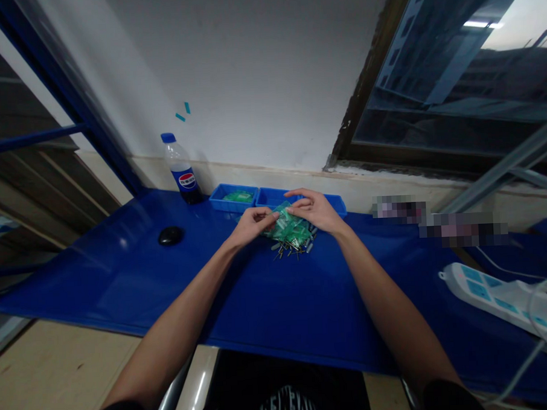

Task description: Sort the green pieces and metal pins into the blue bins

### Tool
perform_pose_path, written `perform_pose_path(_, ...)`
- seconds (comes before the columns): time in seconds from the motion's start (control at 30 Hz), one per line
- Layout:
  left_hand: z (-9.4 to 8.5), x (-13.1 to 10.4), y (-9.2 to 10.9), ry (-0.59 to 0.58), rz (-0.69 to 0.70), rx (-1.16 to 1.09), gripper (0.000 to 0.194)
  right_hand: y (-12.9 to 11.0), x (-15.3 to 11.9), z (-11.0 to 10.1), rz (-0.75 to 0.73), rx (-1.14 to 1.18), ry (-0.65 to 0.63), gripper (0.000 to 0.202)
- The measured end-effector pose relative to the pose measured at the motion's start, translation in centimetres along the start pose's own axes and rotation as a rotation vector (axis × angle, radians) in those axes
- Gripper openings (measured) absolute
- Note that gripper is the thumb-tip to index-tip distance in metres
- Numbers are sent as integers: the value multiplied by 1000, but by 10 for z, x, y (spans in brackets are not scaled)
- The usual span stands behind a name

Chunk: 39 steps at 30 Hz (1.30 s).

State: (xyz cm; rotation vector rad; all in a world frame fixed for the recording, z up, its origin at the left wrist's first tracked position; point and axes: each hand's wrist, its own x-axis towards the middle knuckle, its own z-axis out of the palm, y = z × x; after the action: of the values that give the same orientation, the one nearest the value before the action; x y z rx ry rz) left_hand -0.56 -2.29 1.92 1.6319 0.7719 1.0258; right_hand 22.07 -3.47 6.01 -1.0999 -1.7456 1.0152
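My left hand [252,224] pinches the left edge of a small clear green plastic bag [283,216], its fingers curled together. On the bag's other side, my right hand [316,210] grips it between thumb and fingers. Below both hands lies a heap of green bags [297,233] with loose metal screws [293,249] and small grey cylinders spread around it. Just behind the heap stand blue trays; the left tray [216,204] holds green bags, and the middle tray [270,195] is partly hidden by my right hand.
A cola bottle [184,175] stands at the back left, with a black rounded object [170,235] in front of it. To the right lie a white power strip [485,289] with cables and two blurred-out items. A wall and window frame close off the back.
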Motion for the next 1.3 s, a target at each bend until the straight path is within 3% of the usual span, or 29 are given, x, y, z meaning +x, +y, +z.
perform_pose_path(0.33, -7, 7, -11, 127, -42, -253, 45, 7, 1, -1, -20, -160, -19, 32)
perform_pose_path(0.53, -9, 8, -16, 110, -35, -158, 47, 10, 2, -5, 13, -222, -95, 23)
perform_pose_path(0.7, -6, 4, -8, 68, -10, -34, 47, 11, 2, -9, 78, -121, -124, 25)
perform_pose_path(0.9, -2, 1, -4, 29, -99, -54, 50, 13, 1, -15, 120, -100, -128, 30)
perform_pose_path(0.97, -3, 3, -8, 92, -120, -115, 50, 16, 2, -16, 122, -137, -108, 29)
perform_pose_path(1.2, -22, 13, -19, 480, -190, -391, 37, 23, 2, -19, 33, -410, -103, 23)
perform_pose_path(1.3, -30, 14, -20, 506, -274, -493, 33, 26, 1, -23, 1, -537, -169, 29)
